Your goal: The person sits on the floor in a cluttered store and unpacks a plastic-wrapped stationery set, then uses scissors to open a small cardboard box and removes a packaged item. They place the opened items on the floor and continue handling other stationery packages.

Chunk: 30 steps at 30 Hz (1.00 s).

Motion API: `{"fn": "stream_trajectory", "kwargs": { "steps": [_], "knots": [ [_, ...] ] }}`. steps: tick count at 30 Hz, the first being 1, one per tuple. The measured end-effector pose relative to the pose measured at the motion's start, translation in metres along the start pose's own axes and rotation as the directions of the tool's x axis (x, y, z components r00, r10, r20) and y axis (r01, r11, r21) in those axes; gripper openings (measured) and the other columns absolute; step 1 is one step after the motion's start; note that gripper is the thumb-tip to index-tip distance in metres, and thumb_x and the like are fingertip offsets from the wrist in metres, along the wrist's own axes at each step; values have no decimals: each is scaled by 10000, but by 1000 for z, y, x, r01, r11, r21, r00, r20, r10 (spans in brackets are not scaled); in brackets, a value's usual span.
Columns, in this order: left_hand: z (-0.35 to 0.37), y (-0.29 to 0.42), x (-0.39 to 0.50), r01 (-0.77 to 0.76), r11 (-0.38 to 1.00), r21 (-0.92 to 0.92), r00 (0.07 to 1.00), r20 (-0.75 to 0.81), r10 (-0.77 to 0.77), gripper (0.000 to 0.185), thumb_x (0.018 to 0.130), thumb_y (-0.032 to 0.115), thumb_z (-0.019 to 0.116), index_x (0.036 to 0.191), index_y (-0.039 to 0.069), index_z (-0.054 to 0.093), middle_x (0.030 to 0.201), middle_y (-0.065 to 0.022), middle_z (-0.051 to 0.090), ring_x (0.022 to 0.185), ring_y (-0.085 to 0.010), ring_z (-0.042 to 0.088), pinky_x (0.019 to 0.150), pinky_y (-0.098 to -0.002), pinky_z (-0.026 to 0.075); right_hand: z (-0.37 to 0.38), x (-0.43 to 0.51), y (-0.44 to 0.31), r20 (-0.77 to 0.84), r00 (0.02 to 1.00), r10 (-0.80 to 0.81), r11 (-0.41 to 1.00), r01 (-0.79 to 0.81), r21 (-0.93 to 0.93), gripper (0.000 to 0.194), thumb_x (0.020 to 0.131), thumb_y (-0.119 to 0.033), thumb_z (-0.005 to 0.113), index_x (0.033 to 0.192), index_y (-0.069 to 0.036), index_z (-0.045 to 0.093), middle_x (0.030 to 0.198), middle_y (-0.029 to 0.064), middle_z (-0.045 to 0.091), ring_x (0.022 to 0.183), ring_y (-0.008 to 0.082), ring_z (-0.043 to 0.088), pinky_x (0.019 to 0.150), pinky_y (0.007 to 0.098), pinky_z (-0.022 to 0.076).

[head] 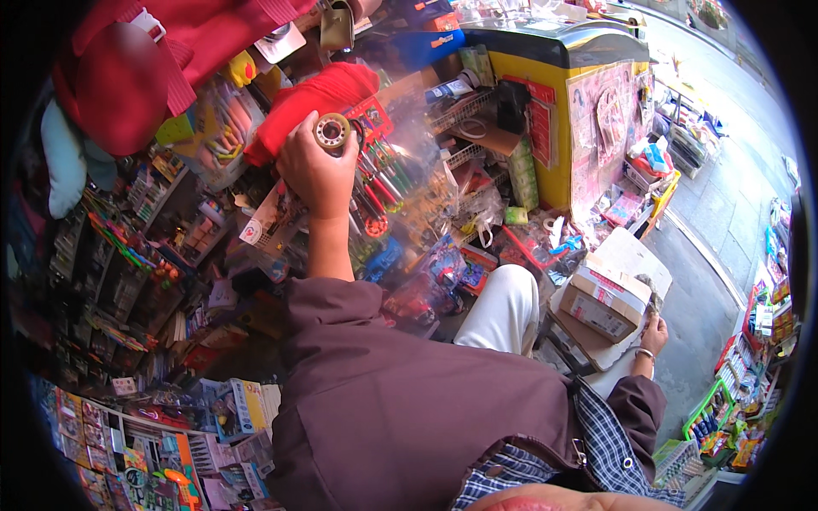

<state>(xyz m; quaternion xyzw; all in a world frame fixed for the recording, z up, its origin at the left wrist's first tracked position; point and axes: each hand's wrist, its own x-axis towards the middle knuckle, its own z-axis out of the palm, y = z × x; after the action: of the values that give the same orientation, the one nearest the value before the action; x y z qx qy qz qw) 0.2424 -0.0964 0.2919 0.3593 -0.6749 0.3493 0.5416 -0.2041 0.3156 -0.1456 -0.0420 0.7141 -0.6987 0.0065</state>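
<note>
My left hand (323,172) reaches up and grips a roll of adhesive tape (332,131), its printed core facing the camera. Right beside the roll is a bundle of bright red fabric (313,105). Behind that wrist hang carded pens (383,172) with red and green barrels. Low on the right, my right hand (653,333), with a bracelet at the wrist, has its fingers around the end of a grey, fuzzy strip (652,294). This strip lies against a taped cardboard box (604,300), which rests on a flat cardboard sheet (645,262).
A yellow and black cabinet (549,128) stands ahead, with wire baskets (463,112) at its side. Crowded shelves of small goods (147,249) fill the left. Red bags (121,70) hang overhead. Paving (735,191) and more trays of goods (709,415) lie to the right.
</note>
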Motion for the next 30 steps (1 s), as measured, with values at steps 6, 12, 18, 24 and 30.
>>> {"fn": "stream_trajectory", "kwargs": {
  "steps": [6, 12, 18, 24, 30],
  "knots": [
    [-7, 5, -4, -8, 955, -297, 1000, -32, -1, 692, 661, 195, 852, 1237, 6, 517, 1073, -129, 653, 996, -304, 619, 879, -428, 460, 0, 2, 4, -16, 1000, -6, 1000, 6, -7, 285, 947, -283, 616, 753, -74, 623, 581, -42, 523, 431, 36, 416, 378, 215, 310],
    [-19, 15, -12, 3, 899, -437, 1000, 19, 6, 769, 686, 113, 835, 1337, -11, 444, 1156, -137, 646, 1064, -268, 616, 950, -402, 450, -4, 5, 9, -23, 999, -39, 998, 38, -56, 281, 939, -286, 625, 767, -64, 637, 578, -43, 521, 430, 41, 420, 380, 221, 313],
    [-33, 19, -22, -2, 923, -386, 998, 52, 24, 753, 672, 106, 845, 1328, 28, 482, 1163, -126, 659, 1053, -286, 612, 925, -401, 447, -6, 6, 6, -8, 1000, 16, 991, -17, -132, 310, 953, -274, 588, 753, -38, 614, 596, -47, 500, 503, 38, 408, 441, 225, 307],
    [-54, 15, -27, 14, 918, -397, 999, 32, -1, 711, 685, 99, 836, 1315, 35, 513, 1171, -109, 651, 1045, -259, 596, 925, -380, 441, -6, 3, -1, -9, 998, 57, 996, -58, -67, 316, 949, -297, 600, 762, -43, 620, 595, -43, 504, 478, 35, 418, 415, 231, 301],
    [-83, -23, -33, 92, 903, -419, 994, -22, -111, 573, 751, 95, 805, 1258, 13, 553, 1222, -111, 606, 1098, -216, 567, 977, -351, 426, -10, 5, 4, 21, 999, 31, 994, -29, -106, 313, 951, -305, 598, 782, -42, 628, 601, -45, 508, 491, 34, 422, 428, 225, 308]
  ]
}}
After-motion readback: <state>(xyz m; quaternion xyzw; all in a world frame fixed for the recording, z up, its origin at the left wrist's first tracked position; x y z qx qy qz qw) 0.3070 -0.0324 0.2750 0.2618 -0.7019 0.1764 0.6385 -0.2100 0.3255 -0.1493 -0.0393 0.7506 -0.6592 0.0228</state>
